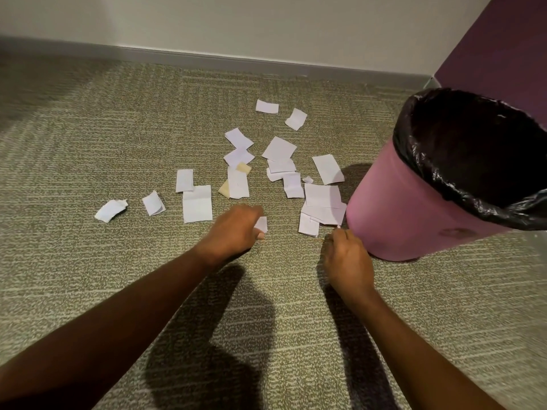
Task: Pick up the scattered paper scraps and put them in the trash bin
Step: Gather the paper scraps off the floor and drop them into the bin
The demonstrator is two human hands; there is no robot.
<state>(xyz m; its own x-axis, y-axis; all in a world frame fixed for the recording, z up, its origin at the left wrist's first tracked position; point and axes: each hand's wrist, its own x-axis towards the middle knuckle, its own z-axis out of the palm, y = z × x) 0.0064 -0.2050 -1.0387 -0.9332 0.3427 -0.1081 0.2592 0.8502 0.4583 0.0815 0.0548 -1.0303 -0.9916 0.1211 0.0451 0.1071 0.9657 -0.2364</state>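
Several white paper scraps (pixel 197 207) and a couple of tan ones (pixel 225 188) lie scattered on the carpet. A pink trash bin (pixel 393 214) with a black liner stands at the right, beside the nearest scraps (pixel 323 202). My left hand (pixel 235 230) is curled near the carpet and holds a small white scrap (pixel 262 224) at its fingertips. My right hand (pixel 347 258) is curled just left of the bin's base, fingertips by the corner of a scrap pile; whether it holds anything I cannot tell.
Grey-green carpet (pixel 118 143) runs to a grey baseboard (pixel 207 59) under a white wall. A purple wall (pixel 503 48) meets it in the corner behind the bin. My arms cast dark shadows on the carpet in front of me.
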